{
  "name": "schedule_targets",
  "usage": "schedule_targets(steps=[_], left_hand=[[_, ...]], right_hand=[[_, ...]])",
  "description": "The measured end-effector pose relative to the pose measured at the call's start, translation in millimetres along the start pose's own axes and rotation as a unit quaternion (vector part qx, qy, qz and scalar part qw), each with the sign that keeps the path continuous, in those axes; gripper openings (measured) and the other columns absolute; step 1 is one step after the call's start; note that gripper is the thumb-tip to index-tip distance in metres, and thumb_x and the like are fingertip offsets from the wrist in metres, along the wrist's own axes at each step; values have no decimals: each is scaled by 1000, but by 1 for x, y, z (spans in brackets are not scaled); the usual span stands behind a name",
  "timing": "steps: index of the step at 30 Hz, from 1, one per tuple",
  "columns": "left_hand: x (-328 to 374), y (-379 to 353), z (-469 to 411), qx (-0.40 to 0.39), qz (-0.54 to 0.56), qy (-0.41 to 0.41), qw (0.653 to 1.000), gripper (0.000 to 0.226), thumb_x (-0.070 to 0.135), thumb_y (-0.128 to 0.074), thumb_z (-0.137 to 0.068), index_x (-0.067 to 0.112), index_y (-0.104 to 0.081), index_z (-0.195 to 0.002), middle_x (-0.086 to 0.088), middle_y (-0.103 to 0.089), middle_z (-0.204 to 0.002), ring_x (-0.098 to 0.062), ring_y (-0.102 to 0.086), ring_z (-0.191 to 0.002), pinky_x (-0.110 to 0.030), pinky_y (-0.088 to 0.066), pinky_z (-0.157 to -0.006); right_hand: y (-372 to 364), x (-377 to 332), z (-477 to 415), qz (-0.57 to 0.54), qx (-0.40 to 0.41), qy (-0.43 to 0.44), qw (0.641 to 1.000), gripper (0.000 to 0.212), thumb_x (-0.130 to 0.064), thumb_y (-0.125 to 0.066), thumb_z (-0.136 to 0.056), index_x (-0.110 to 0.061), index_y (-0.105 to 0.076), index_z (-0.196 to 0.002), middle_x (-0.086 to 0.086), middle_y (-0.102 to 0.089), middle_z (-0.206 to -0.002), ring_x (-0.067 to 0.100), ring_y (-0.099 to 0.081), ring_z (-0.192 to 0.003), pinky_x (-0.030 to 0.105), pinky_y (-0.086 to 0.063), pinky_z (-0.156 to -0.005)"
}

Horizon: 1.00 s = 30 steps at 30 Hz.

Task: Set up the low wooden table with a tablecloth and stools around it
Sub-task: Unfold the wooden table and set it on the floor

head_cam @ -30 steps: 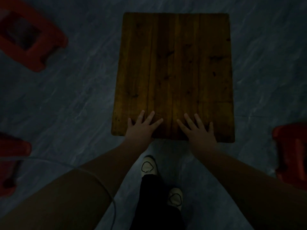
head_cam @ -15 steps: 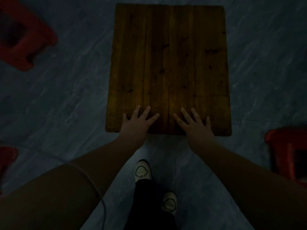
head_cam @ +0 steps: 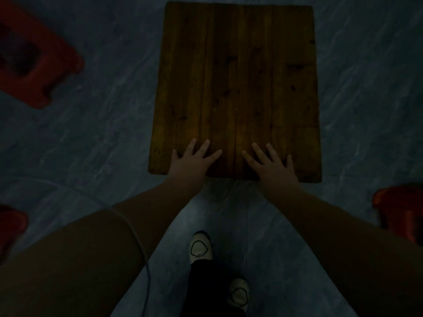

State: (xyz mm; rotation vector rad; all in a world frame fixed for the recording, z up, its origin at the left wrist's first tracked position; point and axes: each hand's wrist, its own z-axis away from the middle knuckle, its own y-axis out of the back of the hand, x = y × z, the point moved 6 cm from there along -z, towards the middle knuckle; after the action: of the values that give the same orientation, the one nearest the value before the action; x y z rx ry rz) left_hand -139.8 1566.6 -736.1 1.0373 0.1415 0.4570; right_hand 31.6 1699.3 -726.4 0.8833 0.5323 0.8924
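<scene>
Desk [head_cam: 238, 76]: low, wooden, bare planks, on the floor [head_cam: 91, 145].
Left grip [head_cam: 191, 162]: fingers spread, flat on the desk's near edge, left of centre.
Right grip [head_cam: 272, 167]: fingers spread, flat on the same edge, right of centre.
Far-left stool [head_cam: 39, 65]: red, well apart from the desk.
Right stool [head_cam: 400, 213]: red, near the desk's near-right corner, not touching it.

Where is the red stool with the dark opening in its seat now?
In the head view the red stool stands on the floor at the upper left, left of the wooden table and apart from it.
</scene>
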Motion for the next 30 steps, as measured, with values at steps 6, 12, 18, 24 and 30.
schedule_targets(steps=[6,12,18,24,30], left_hand=[[1,8,-18,-6,5,3,1000,88,50,-59,-92,56,11,-145,5,9,-166,-34,8,-151,-74,-14,-110],[2,20,-36,-11,4,9,1000,85,48,-57,-93,55,8,-148,5,8,-166,-35,7,-151,-73,-13,-110],[4,20,-33,-23,-6,-1,1000,88,45,-58,-94,51,10,-150,3,10,-166,-36,7,-151,-74,-15,-111],[9,19,-23,-68,23,1,997,89,52,-57,-93,51,12,-150,3,16,-165,-34,15,-150,-74,-8,-111],[13,43,-20,-46,73,5,996,54,56,-35,-100,49,-20,-151,2,-11,-165,-33,-7,-149,-70,-19,-111]], right_hand=[[14,10,-13,6,6,5,1000,96,-21,-56,-96,-49,18,-150,-11,23,-162,26,17,-151,71,-12,-113],[27,21,-33,5,-6,7,1000,94,-24,-57,-96,-50,16,-150,-12,23,-162,25,16,-151,70,-12,-113],[25,21,-34,-7,-30,-2,1000,100,-29,-61,-94,-53,20,-148,-13,26,-161,24,18,-150,70,-8,-114],[24,22,-28,-51,-86,5,995,98,-34,-57,-91,-56,21,-145,-15,29,-160,22,24,-148,70,-1,-114],[36,16,-22,-78,-105,-2,991,90,-40,-58,-89,-52,7,-150,-14,18,-162,24,14,-150,69,-12,-112]])
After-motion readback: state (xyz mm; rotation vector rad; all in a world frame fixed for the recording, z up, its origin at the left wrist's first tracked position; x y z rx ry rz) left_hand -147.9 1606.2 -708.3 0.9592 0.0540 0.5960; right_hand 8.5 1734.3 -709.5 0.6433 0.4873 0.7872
